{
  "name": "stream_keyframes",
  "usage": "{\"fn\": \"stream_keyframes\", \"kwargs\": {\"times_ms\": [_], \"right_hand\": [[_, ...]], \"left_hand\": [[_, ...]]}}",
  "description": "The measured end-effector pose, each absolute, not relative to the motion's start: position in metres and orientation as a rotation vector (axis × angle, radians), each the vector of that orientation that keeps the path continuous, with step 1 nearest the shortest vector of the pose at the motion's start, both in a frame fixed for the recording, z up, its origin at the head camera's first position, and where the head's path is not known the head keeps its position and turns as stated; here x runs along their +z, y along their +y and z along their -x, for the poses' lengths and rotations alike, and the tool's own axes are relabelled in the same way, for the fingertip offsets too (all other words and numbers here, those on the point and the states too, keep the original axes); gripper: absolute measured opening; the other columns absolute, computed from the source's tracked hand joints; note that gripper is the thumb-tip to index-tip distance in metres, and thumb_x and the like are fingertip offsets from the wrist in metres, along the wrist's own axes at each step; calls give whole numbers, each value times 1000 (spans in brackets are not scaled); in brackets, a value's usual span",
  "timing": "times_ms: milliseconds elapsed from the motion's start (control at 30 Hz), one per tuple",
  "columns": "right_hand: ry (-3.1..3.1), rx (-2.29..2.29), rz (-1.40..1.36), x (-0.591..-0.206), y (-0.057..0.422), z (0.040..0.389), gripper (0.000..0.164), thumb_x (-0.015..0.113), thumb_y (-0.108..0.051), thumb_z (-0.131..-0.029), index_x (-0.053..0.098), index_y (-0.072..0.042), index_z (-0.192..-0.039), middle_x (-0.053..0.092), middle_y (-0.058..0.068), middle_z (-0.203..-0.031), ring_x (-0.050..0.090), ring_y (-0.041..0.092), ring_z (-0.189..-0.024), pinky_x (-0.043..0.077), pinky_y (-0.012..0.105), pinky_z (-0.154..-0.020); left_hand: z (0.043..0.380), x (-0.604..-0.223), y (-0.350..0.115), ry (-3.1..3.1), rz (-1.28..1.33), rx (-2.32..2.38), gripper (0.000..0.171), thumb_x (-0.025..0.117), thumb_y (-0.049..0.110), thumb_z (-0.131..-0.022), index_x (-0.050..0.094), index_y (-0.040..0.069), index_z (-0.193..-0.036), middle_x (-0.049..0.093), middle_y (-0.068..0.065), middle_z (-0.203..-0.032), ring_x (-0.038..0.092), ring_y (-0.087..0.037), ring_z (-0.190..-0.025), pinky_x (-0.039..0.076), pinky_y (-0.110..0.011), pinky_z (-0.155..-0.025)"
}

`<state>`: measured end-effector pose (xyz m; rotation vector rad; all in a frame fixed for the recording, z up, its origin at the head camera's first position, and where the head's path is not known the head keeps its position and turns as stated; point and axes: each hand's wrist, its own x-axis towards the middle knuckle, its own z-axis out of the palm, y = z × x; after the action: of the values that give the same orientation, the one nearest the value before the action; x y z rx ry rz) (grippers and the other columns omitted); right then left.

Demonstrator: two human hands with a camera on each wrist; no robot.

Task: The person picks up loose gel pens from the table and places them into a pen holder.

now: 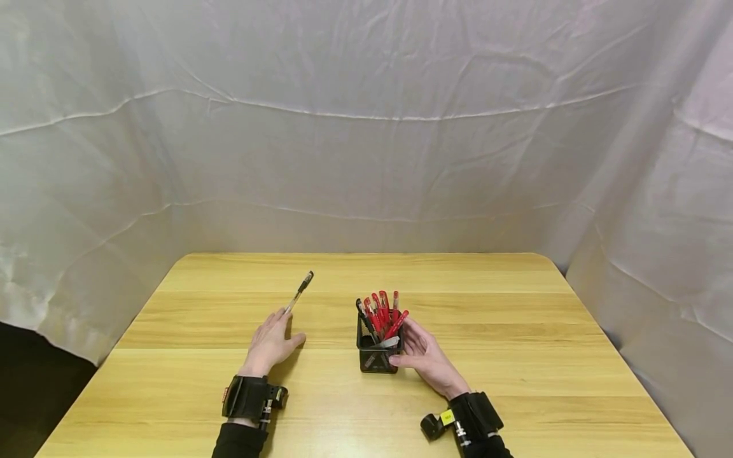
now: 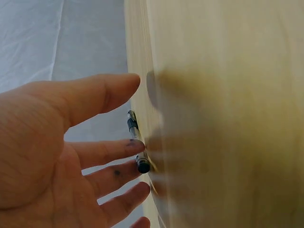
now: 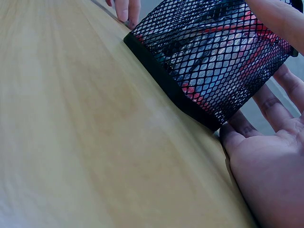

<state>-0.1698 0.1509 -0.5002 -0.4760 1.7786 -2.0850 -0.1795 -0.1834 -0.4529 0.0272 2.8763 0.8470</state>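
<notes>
A clear pen with a black cap (image 1: 305,282) lies at the left of the table, pointing away. My left hand (image 1: 271,346) reaches over its near end, fingers loosely extended and thumb spread apart. In the left wrist view, the index and middle fingertips are right at the pen (image 2: 133,126). My right hand (image 1: 429,364) holds a black mesh pen holder (image 1: 378,364) by its right side, thumb on the front and fingers behind. Several red pens (image 1: 382,308) and a black-capped pen (image 1: 366,320) stand in the holder, with a whitish piece (image 1: 390,342) near its front.
The light wooden table (image 1: 515,318) has rounded far corners. Pale cloth (image 1: 366,159) hangs behind it and along both sides. Each wrist wears a black strap with a small camera, such as the right wrist camera (image 1: 432,427).
</notes>
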Motion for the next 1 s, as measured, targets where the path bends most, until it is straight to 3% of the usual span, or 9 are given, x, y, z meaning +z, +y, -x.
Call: {"fn": "stream_keyframes", "kwargs": {"times_ms": [133, 233, 300, 433, 567, 633, 700, 867, 1000], "right_hand": [[1762, -2096, 491, -500, 150, 171, 104, 74, -1, -84, 1, 7, -158, 1, 25, -167, -1, 38, -156, 18, 16, -120], [1765, -2087, 475, -500, 150, 170, 104, 74, -1, -84, 0, 7, -158, 0, 24, -167, -1, 37, -156, 13, 27, -125], [1773, -2078, 462, -499, 151, 170, 105, 73, -1, -84, -1, 7, -158, -1, 25, -167, -2, 38, -156, 7, 37, -126], [1773, -2076, 461, -499, 151, 170, 105, 73, -1, -85, -2, 7, -157, -2, 25, -167, -3, 38, -156, 2, 43, -125], [1768, -2080, 474, -499, 151, 170, 105, 73, -1, -84, -1, 7, -158, -1, 25, -167, -2, 37, -156, 13, 26, -125], [1768, -2082, 478, -499, 151, 170, 105, 73, -1, -84, -1, 7, -158, -1, 24, -167, -2, 37, -156, 17, 18, -121], [1771, -2081, 479, -500, 150, 170, 105, 73, -1, -84, -1, 7, -158, -1, 25, -168, -2, 37, -156, 17, 17, -121], [1778, -2076, 468, -499, 151, 170, 105, 73, -1, -84, -2, 8, -157, -2, 25, -167, -3, 39, -156, 4, 40, -125], [1783, -2071, 471, -499, 151, 169, 104, 72, 0, -85, -2, 7, -157, -2, 25, -167, -3, 39, -156, 2, 43, -125]], "left_hand": [[180, -452, -184, 2883, -10, 903, 60, 61, 22, -98, 43, -9, -146, 32, -31, -159, 30, -53, -146, 26, -67, -121], [180, -451, -186, 2904, 0, 981, 47, 64, 17, -96, 57, -10, -135, 50, -32, -145, 50, -50, -130, 44, -62, -110], [181, -451, -187, 2912, 21, 1042, 34, 66, 12, -94, 67, -9, -120, 65, -29, -124, 64, -42, -108, 57, -52, -92], [181, -450, -189, 2965, 79, 1063, 11, 71, 6, -86, 75, -4, -91, 73, -16, -89, 62, -22, -75, 52, -32, -62], [179, -450, -191, 3002, 133, 1070, 3, 76, 2, -79, 73, 0, -79, 72, -11, -78, 62, -19, -68, 49, -26, -56], [178, -449, -191, 2996, 147, 1078, 6, 77, 2, -78, 72, 1, -80, 72, -10, -77, 62, -19, -67, 48, -26, -56], [177, -448, -191, 2979, 138, 1041, 13, 75, 1, -78, 70, 0, -90, 72, -10, -79, 61, -18, -68, 47, -25, -56], [177, -444, -189, 2928, 68, 848, 48, 65, 0, -78, 64, 6, -125, 73, -8, -94, 61, -20, -78, 48, -29, -58], [177, -443, -187, 2920, 89, 770, 48, 66, 7, -82, 65, 15, -129, 72, -7, -102, 60, -22, -84, 47, -34, -62]]}}
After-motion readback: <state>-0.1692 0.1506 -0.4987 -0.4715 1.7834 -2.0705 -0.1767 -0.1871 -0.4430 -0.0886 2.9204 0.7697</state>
